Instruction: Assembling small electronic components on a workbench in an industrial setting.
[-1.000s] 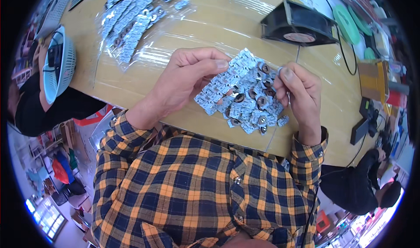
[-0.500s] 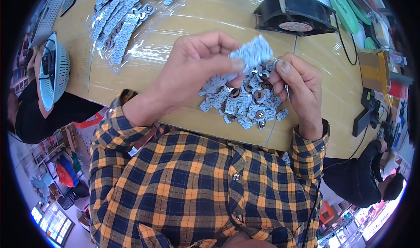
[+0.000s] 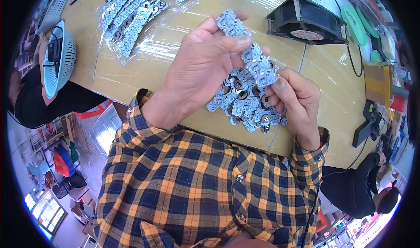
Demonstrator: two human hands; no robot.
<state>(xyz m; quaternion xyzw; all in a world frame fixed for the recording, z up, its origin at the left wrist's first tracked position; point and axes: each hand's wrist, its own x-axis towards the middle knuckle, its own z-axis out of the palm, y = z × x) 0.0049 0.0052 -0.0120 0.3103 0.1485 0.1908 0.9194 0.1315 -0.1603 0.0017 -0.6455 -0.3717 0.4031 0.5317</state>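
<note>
A strip of small pale-blue circuit boards [image 3: 258, 65] slants down to the right in front of me. My left hand [image 3: 194, 69] grips its upper part, the thumb pressed across the boards. At the lower right end, my right hand [image 3: 299, 97] is closed, with thumb and forefinger pinching the end board. Directly beneath the strip lies a heap of loose small circuit boards [image 3: 245, 108], several with round brown-and-metal parts. Part of the heap is hidden by my hands.
More circuit board strips [image 3: 135, 23] lie on clear plastic at the far left. A black fan [image 3: 306, 23] stands at the far right, beside green discs [image 3: 353, 25]. A light-blue basket [image 3: 65, 66] sits at the left table edge. A cardboard box [image 3: 377, 84] is at right; people sit at both sides.
The strip has turned from bunched and blurred to stretched out between my hands. My right hand's fingers now meet its lower end. The whole view has shifted slightly.
</note>
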